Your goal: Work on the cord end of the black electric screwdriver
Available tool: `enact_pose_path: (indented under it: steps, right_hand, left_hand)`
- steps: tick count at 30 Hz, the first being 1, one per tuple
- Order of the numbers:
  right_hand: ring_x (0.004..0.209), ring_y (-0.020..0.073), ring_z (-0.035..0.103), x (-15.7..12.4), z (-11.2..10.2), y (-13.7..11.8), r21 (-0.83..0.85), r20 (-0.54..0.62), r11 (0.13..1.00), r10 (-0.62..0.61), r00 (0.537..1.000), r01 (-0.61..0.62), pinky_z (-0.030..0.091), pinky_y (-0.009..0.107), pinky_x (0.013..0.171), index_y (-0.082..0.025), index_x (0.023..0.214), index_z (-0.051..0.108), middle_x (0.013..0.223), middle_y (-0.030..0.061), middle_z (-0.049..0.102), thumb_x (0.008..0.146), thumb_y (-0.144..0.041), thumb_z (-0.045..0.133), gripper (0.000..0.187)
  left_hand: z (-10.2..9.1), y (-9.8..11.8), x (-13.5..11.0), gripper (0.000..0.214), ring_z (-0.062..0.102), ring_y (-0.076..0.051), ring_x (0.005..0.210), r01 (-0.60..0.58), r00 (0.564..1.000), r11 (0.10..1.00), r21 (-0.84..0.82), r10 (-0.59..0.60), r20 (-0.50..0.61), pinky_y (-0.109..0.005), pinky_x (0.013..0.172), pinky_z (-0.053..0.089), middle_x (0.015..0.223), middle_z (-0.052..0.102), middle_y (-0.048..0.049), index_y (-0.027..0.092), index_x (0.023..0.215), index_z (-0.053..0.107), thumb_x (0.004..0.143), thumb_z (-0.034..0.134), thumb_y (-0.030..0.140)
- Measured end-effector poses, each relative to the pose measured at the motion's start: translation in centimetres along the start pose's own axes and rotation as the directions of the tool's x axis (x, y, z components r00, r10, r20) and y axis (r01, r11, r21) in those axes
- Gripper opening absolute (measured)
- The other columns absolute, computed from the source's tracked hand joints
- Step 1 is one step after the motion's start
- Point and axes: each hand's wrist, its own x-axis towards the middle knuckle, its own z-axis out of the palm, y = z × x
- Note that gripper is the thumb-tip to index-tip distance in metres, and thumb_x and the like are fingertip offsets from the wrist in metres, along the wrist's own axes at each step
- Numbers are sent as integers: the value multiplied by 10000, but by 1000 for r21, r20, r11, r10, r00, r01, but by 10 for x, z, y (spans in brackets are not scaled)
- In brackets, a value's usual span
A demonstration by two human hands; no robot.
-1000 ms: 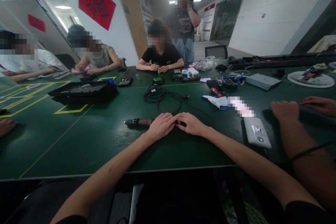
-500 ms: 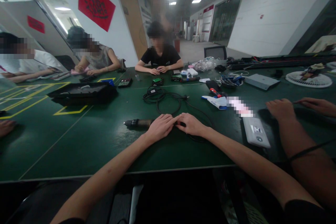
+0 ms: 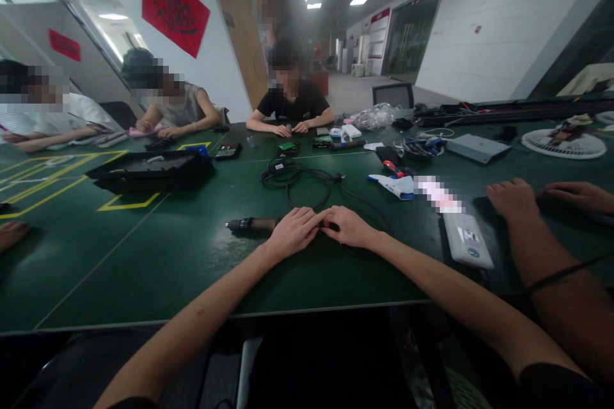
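beneath left hand (image 3: 295, 228), electric screwdriver (image 3: 256, 225) (cord label (image 3: 279, 167) illegible)

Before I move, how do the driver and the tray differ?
The driver is slim; the tray is broad and shallow. The driver is brown and black, the tray all black. The left hand partly covers the driver; no hand touches the tray. Both sit on the green table.

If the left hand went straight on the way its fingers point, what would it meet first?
The bare left hand would most likely meet the bare right hand first: in this view the two look to touch or overlap, though depth is unclear.
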Motion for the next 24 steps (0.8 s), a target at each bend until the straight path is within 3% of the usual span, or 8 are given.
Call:
enact_pose_path:
  steps: [13,24]
  right_hand:
    - [938,219,612,-1,2,2,0,-8,1000,3,1000,-3,467,370,898,-182,837,654,990,71,700,933,-197,713,114]
    - [907,207,600,0,-1,-2,-8,0,1000,1,1000,-1,458,344,840,-185,848,627,994,65,693,937,-196,710,122]
  left_hand:
    - [-2,2,1,700,566,-248,1265,-20,999,1000,3,20,36,-403,1024,472,1251,653,-94,232,1660,229,1010,482,173]
    - [3,0,0,619,609,-251,1159,35,999,999,19,-35,-30,-405,996,493,1244,661,-100,230,1637,286,1058,501,278]
